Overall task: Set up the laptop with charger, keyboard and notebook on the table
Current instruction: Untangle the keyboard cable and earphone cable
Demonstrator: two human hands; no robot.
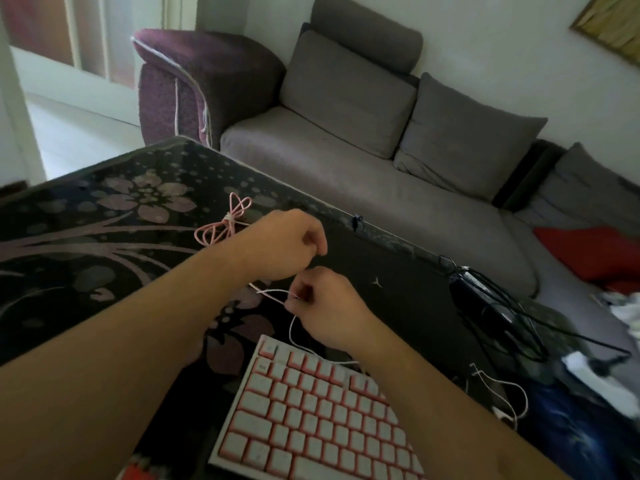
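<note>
A closed black laptop (398,299) lies on the dark floral table (86,237). In front of it sits a white keyboard (311,417) with pink edging. My right hand (329,306) pinches the keyboard's thin white cable (292,327) just left of the laptop. My left hand (287,244) hovers above it with curled fingers; whether it holds the cable is hidden. A bundled pink cable (225,223) lies behind my left hand. The black charger brick (485,303) with tangled black cords sits at the laptop's right.
A grey sofa (363,150) with cushions runs along the table's far edge, with a red cushion (588,251) at its right. A white power strip (595,375) lies at the right. A loose white cable (509,393) curls right of the keyboard.
</note>
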